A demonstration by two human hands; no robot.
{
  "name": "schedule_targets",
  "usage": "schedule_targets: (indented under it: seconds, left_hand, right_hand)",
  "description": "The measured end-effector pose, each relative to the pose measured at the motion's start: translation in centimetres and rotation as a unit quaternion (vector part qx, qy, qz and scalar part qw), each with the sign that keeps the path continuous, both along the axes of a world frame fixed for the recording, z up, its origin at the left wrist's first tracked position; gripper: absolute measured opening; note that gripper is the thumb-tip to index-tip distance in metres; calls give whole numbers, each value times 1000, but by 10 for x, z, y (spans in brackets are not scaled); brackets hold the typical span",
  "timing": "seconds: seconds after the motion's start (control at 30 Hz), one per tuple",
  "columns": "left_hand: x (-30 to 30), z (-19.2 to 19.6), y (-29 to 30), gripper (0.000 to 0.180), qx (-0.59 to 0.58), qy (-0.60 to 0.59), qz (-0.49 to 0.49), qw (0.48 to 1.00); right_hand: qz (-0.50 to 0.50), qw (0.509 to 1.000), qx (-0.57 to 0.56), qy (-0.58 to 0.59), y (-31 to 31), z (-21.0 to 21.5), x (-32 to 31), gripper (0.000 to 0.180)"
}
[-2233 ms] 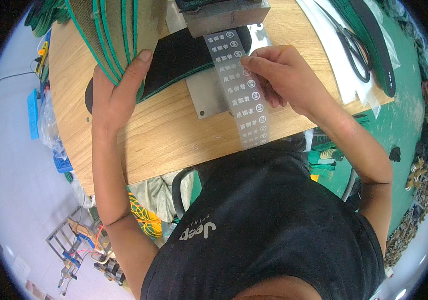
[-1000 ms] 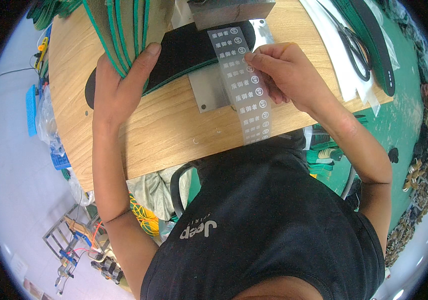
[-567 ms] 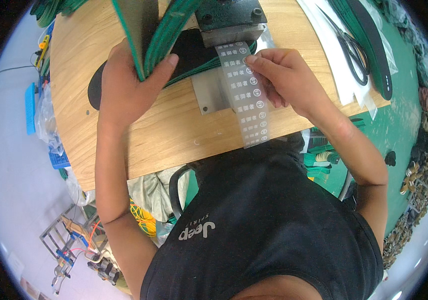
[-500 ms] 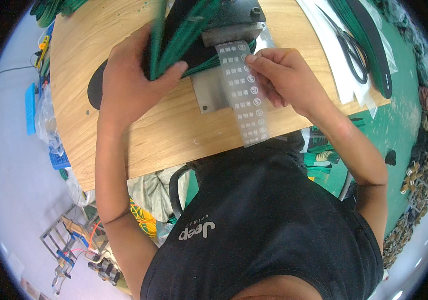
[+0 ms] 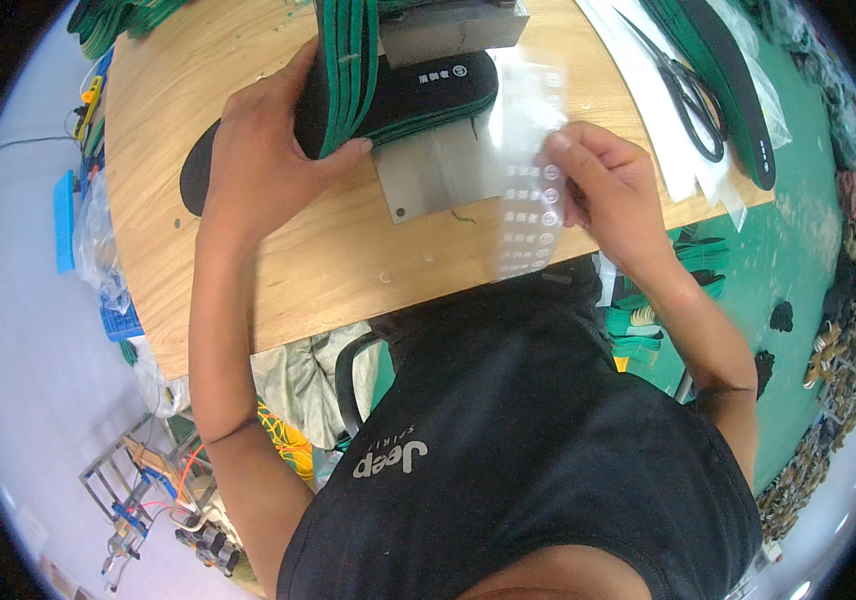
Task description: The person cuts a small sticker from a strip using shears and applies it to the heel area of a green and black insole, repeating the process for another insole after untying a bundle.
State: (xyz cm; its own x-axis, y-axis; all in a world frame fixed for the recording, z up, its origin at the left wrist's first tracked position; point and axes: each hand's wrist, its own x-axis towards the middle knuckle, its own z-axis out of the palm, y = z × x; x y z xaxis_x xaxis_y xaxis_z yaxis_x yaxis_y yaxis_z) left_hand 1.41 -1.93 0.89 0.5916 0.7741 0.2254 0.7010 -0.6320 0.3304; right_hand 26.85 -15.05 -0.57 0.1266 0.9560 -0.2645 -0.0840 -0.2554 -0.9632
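Note:
My left hand [image 5: 258, 150] is wrapped round a stack of green-edged black insoles [image 5: 350, 85], thumb on the near side and most fingers hidden behind. Those held layers are bent upward. Beneath, a flat black insole [image 5: 413, 98] carries a small white print near its rounded end, over a metal plate [image 5: 428, 178]. In my right hand [image 5: 610, 185], a clear film strip [image 5: 526, 225] with rows of white prints is pinched between thumb and fingers. It hangs right of the insole, partly blurred. Just above the insole is a metal press block [image 5: 458, 32].
Black scissors [image 5: 693, 105] lie on white sheets at the right, beside more green-edged insoles [image 5: 723, 75]. Another dark insole end [image 5: 198, 170] shows left of my left hand. The wooden table's [image 5: 298, 310] near edge runs before my torso.
My right hand has drawn the film strip to the right, off the insole. A white print now shows on the insole's end. The bent layers in my left hand have shifted slightly right.

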Motion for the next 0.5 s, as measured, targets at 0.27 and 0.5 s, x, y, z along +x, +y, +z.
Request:
schedule_targets:
  seconds: [0.27, 0.5]
  left_hand:
    - [-15, 5, -4, 26, -162, -267, 142, 939]
    - [-28, -1, 0, 21, -147, -392, 153, 895]
  right_hand:
    - [47, 993, -80, 77, 39, 6, -2, 26]
    - [91, 987, -127, -25, 52, 4, -14, 29]
